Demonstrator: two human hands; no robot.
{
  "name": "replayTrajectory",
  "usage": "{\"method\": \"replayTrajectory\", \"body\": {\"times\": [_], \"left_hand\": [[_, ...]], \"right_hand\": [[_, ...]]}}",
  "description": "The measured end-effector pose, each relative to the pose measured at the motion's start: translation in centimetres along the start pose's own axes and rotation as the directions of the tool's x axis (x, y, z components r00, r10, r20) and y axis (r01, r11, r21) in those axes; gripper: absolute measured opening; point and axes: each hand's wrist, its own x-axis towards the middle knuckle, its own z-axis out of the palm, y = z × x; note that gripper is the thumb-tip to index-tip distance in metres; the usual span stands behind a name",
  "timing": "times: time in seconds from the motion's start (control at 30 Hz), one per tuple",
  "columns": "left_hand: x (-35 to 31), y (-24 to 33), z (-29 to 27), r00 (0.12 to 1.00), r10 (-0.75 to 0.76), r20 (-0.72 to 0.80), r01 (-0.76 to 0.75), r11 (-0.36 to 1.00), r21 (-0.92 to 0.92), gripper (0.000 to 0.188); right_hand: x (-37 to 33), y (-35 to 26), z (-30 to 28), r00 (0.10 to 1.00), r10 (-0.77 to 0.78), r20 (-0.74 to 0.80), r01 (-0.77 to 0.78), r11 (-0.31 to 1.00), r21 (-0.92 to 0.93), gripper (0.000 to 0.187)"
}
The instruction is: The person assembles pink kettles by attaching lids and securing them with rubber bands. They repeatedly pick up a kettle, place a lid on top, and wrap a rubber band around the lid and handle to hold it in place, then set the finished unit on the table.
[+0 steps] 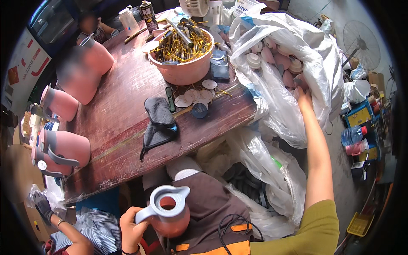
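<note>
My left hand (132,225) is closed round the grey handle of a pink vacuum jug (171,221) with a grey collar and spout. The jug is upright over my lap, its top uncovered and a reddish inside showing. At the right, my right arm stretches into a large clear plastic bag (284,123) of pink and white plastic pieces (272,55), some round and ridged. My right hand (303,98) is among them, its fingertips at a pinkish piece (300,81). Those fingers are partly hidden, so their grip is unclear.
On the dark red table (123,114) stand several pink jugs (68,144) and a pink basin (182,74) of gold-tied strips. White discs (199,97) and a grey cloth pouch (159,123) lie nearby. Another bag (272,170) holds dark parts. Co-workers sit left; one wears a grey glove (42,206).
</note>
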Motion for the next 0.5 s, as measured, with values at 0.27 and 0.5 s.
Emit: {"method": "replayTrajectory", "body": {"times": [0.27,0.5], "left_hand": [[-0.5,-0.7,0.1,0.981,0.166,0.103,-0.179,0.976,0.124,0.027],[-0.8,1.0,1.9,0.943,0.310,0.121,-0.314,0.949,0.017,0.023]], "right_hand": [[-2.8,-4.5,-1.8,0.928,-0.245,-0.280,0.341,0.860,0.379,0.039],[-28.6,-26.3,-14.7,0.489,-0.750,-0.445,0.718,0.056,0.693,0.055]]}}
